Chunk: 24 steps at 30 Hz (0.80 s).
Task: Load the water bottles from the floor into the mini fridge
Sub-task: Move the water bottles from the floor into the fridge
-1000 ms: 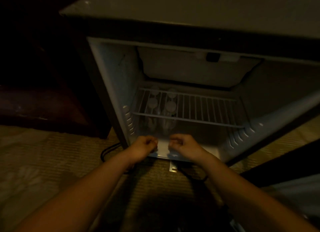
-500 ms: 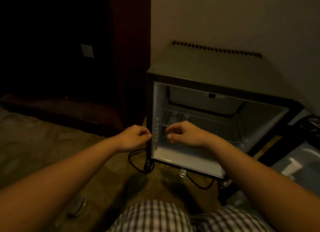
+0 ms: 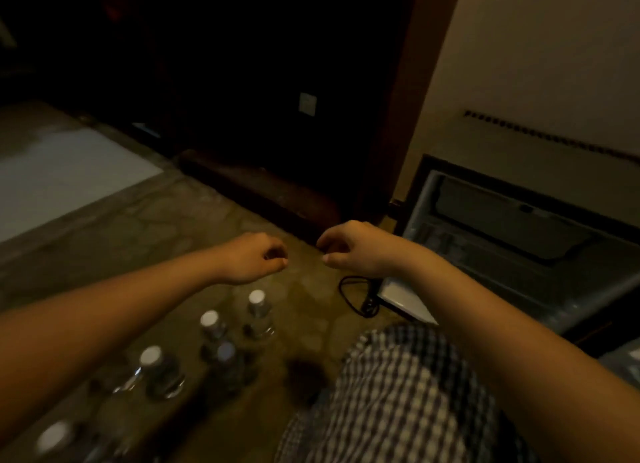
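Several clear water bottles with white caps stand on the carpet at lower left, the nearest to the fridge being one bottle [image 3: 258, 312], with two more [image 3: 211, 327] [image 3: 156, 369] behind it. The mini fridge [image 3: 588, 307] stands open at the right, its inside dim. My left hand [image 3: 254, 258] hovers above the bottles with curled fingers and holds nothing. My right hand [image 3: 356, 248] is level with it, a little to the right, also curled and holding nothing. Both hands are left of the fridge opening.
A black power cable [image 3: 353, 294] loops on the carpet by the fridge's front left corner. Dark wooden furniture [image 3: 277, 192] runs along the back. My knee in checked shorts [image 3: 398, 393] is at the bottom right. A pale sheet [image 3: 52, 175] lies far left.
My view has swung left from the fridge interior to the floor. Both hands have drawn back from the fridge opening and now hover over the bottles.
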### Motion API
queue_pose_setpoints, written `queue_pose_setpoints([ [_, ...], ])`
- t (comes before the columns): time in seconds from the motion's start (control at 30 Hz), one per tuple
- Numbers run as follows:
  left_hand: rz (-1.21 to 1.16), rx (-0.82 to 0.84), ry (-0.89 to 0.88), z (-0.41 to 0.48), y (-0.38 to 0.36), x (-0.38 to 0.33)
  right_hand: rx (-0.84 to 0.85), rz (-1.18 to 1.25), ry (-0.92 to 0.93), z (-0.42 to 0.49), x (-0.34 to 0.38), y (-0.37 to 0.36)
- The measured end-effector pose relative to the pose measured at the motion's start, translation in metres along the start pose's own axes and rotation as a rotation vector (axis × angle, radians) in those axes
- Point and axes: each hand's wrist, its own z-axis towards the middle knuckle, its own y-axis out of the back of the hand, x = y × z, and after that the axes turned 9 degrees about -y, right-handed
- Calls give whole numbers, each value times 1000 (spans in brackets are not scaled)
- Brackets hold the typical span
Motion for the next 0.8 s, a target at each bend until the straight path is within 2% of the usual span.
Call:
queue_pose_setpoints([
  [0.23, -100, 63, 219, -113, -36, 61, 184, 43, 75, 20, 81, -87],
  [0.43, -218, 112, 409, -206, -95, 104, 300, 118, 69, 34, 118, -167],
  [0.6, -261, 86, 582, -259, -142, 117, 446, 94, -7, 29, 134, -236],
  [0.7, -331, 26, 602, -274, -171, 120, 541, 77, -33, 21, 144, -268],
  [0.8, -299, -38, 631, -278, -192, 121, 575, 78, -2, 16, 156, -289],
])
